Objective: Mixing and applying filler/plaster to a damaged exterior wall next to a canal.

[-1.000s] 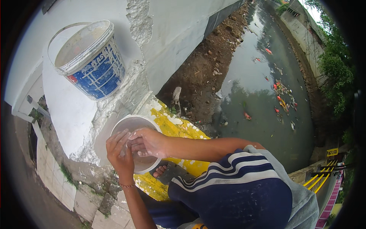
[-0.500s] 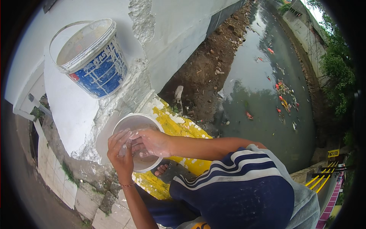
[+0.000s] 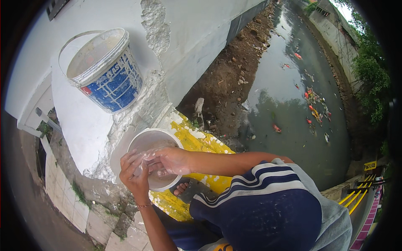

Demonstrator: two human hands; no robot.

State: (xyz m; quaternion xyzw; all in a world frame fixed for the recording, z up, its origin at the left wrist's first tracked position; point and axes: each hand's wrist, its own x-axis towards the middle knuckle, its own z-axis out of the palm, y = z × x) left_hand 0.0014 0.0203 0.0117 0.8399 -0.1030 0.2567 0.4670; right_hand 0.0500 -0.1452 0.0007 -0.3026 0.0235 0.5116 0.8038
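Observation:
My left hand (image 3: 135, 169), with a thin band on its wrist, meets my right hand (image 3: 171, 160) over the mouth of a small white bucket (image 3: 154, 133). The fingers of both are curled in toward each other. Pale, wet-looking smears cover the fingers. Whatever lies between them, if anything, is hidden. Greyish residue coats the inside of the small bucket, and my hands cover part of its opening. Up and to the left, a larger white bucket (image 3: 114, 81) with a blue label and a raised handle stands on a white ledge.
Yellow-painted, chipped masonry (image 3: 201, 142) runs beside the small bucket. Beyond it, a dirt bank (image 3: 222, 79) drops to a canal (image 3: 272, 113) with floating litter. My foot (image 3: 181, 189) and striped navy clothing (image 3: 259, 196) are close by. Broken paving (image 3: 100, 226) lies lower left.
The whole view has shifted slightly, so the buckets sit a little lower and further right. My hands stay together over the small bucket, with slight finger movement.

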